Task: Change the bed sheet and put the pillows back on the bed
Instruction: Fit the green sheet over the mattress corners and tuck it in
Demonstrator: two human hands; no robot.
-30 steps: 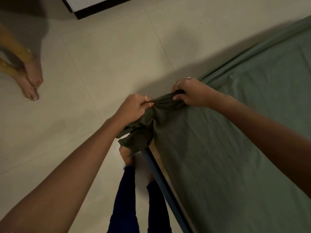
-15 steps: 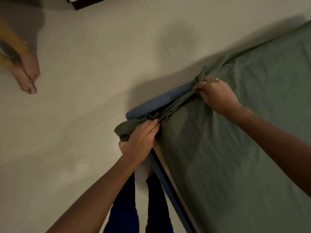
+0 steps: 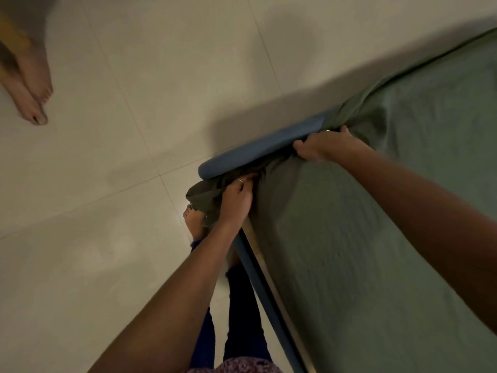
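Observation:
A green bed sheet [image 3: 376, 224] covers the mattress, which fills the right half of the view. Its corner is bunched at the blue bed frame [image 3: 258, 152]. My left hand [image 3: 236, 200] grips the bunched sheet corner at the frame's rounded corner, fingers curled into the folds. My right hand [image 3: 325, 144] grips the sheet's edge further along the frame's far rail, pulling it down between mattress and rail. No pillows are in view.
Pale tiled floor [image 3: 121, 184] fills the left and top. Another person's bare feet [image 3: 32, 84] stand at the upper left. My own foot [image 3: 195, 219] and dark blue trouser legs [image 3: 242, 319] are beside the frame's near side rail [image 3: 266, 297].
Both hands held the bunched corner together above the bed; they have since spread apart. The left hand dropped to the frame's corner, the right slid along the far rail, baring the blue frame.

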